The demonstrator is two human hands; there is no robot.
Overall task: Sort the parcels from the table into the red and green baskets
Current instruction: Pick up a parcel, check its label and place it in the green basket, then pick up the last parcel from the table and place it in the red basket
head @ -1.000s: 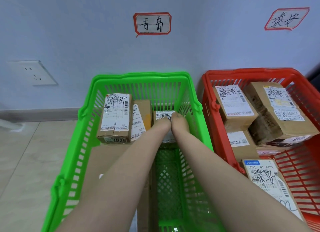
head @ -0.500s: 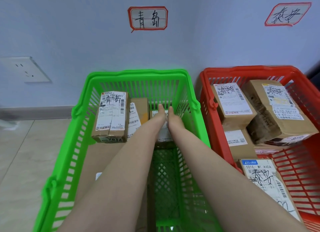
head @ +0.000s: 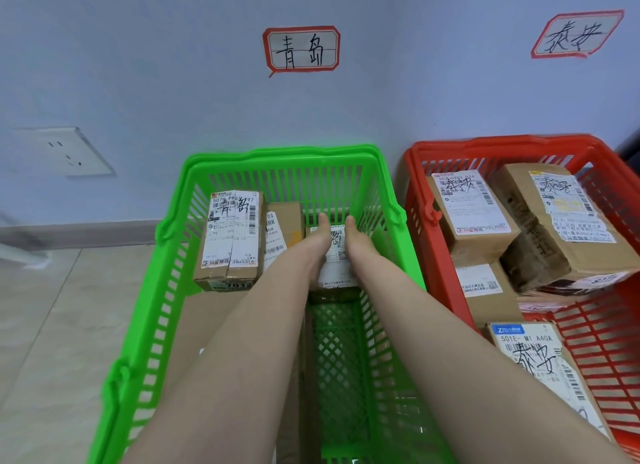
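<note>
My left hand (head: 320,236), right hand (head: 354,236) are lying along parcel (head: 335,254) at green basket (head: 277,153)'s far end; grip unclear. Stiff, likely light; take sides.

Labelled parcel (head: 337,255) in green basket (head: 280,152)

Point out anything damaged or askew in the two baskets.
In the red basket, the big back-right parcel looks crumpled along its side and lies tilted rather than flat. Nothing else stands out.
</note>
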